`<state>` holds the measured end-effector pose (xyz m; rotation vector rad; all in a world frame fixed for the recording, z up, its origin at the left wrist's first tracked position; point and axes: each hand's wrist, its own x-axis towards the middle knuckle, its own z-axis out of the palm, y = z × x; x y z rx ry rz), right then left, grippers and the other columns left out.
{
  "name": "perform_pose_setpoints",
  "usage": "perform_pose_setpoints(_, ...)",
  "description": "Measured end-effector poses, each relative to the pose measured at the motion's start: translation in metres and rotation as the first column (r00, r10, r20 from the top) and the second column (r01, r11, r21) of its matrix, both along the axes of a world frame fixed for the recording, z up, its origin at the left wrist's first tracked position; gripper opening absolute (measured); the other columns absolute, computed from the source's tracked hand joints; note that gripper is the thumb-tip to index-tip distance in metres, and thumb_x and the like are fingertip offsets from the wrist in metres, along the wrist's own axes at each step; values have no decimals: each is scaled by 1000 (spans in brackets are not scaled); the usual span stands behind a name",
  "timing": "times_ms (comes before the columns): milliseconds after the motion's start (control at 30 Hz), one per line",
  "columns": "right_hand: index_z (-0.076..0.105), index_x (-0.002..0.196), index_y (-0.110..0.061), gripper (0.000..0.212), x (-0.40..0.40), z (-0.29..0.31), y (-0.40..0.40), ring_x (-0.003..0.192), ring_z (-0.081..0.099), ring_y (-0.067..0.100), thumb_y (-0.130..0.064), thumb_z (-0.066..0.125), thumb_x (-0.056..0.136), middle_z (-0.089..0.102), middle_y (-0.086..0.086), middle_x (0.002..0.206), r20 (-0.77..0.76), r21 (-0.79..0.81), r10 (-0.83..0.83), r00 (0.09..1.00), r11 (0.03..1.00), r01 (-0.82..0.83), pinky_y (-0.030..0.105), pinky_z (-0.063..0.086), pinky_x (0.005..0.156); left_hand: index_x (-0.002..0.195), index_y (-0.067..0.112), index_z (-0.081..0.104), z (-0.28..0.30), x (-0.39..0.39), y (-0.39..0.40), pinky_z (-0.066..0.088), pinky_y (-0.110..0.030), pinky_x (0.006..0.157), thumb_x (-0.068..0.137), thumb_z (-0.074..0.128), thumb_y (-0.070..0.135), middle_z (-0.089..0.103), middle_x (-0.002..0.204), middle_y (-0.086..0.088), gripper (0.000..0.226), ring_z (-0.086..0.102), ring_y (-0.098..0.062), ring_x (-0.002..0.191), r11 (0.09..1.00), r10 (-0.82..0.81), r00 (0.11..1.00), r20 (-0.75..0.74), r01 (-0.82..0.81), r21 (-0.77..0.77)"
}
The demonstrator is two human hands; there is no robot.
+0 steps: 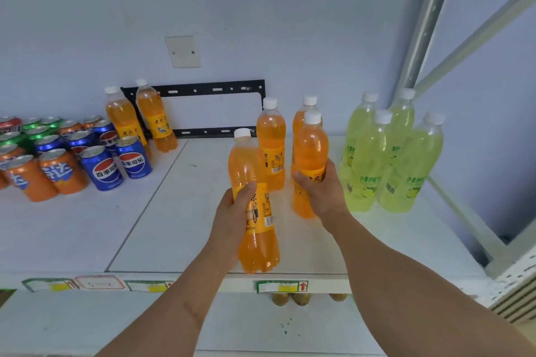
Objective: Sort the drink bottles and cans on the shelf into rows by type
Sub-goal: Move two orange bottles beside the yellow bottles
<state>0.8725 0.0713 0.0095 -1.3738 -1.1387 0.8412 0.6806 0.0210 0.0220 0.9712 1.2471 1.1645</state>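
Observation:
My left hand [235, 211] grips an orange soda bottle [255, 240] by its label, near the shelf's front edge. My right hand [322, 191] grips a second orange bottle [309, 148] that stands on the white shelf [174, 226]. Two more orange bottles [271, 136] stand just behind them. Another two orange bottles [150, 116] lean against the back wall at the left. Several pale green lemon drink bottles [374, 153] stand grouped at the right. Blue Pepsi cans [107, 166], orange Fanta cans [62, 171], green cans [34, 132] and a red can [10, 123] crowd the left side.
A black metal bracket [203, 90] and a white wall plate [182, 51] are fixed to the back wall. A grey shelf upright [426, 23] rises at the right. Price tags [281, 286] line the shelf's front edge, with brown bottle tops [291, 298] showing on the shelf below.

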Motion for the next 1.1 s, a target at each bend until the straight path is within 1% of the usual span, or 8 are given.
perform_pose_setpoints(200,36,138,-34,79,3,-2,-8,96,59,9,-53,78,74,57,-24,104,88,-11,-22,996,1000,23,35,50,86,114,36,61,4,5,2,58,-50,87,62,73,71,76,104,4,63,74,-18,92,993,-29,998,-51,34,109)
perform_pose_setpoints(333,45,126,-35,64,8,0,-20,101,60,13,-52,78,74,58,-19,102,194,-64,-16,981,998,29,26,48,78,124,34,57,4,11,7,57,-44,87,71,74,63,72,112,6,63,71,-15,99,981,-48,993,-107,67,184)
perform_pose_setpoints(400,48,125,-26,62,12,-4,-27,110,59,18,-50,77,75,60,-13,112,267,-127,5,964,991,30,22,45,75,125,37,54,4,14,10,56,-38,85,72,74,65,70,113,10,63,69,-12,100,977,-29,989,-147,59,203)
perform_pose_setpoints(467,44,139,-17,71,16,-10,-34,122,53,24,-47,73,82,54,1,136,371,-227,36,928,972,53,31,45,88,127,38,52,4,16,14,54,-35,83,74,73,64,68,114,12,63,67,-11,101,974,-17,981,-193,59,218)
perform_pose_setpoints(633,46,139,-19,44,19,-22,-63,122,52,28,-39,44,100,53,6,137,738,-345,164,655,925,157,36,42,96,128,39,50,6,17,28,54,-41,89,78,73,59,64,117,11,59,64,-14,104,970,-25,962,-272,89,226)
perform_pose_setpoints(800,57,126,-20,36,10,-26,-81,112,54,26,-34,36,101,58,3,123,888,-309,247,387,945,105,36,42,92,134,35,49,5,14,38,53,-47,95,77,76,54,63,122,8,66,63,-17,108,965,-64,956,-287,133,226)
perform_pose_setpoints(933,60,112,-18,33,0,-27,-87,104,55,28,-33,33,101,58,4,111,919,-284,255,302,957,56,36,39,84,136,34,48,5,13,47,52,-50,97,77,79,51,63,125,7,68,62,-19,111,958,-102,942,-320,180,225)
perform_pose_setpoints(1100,58,100,-15,28,-7,-29,-91,98,55,30,-31,35,99,58,6,104,928,-265,238,286,962,60,34,33,74,138,36,46,3,11,58,52,-50,97,75,80,52,62,126,10,73,61,-17,112,950,-149,937,-317,225,217)
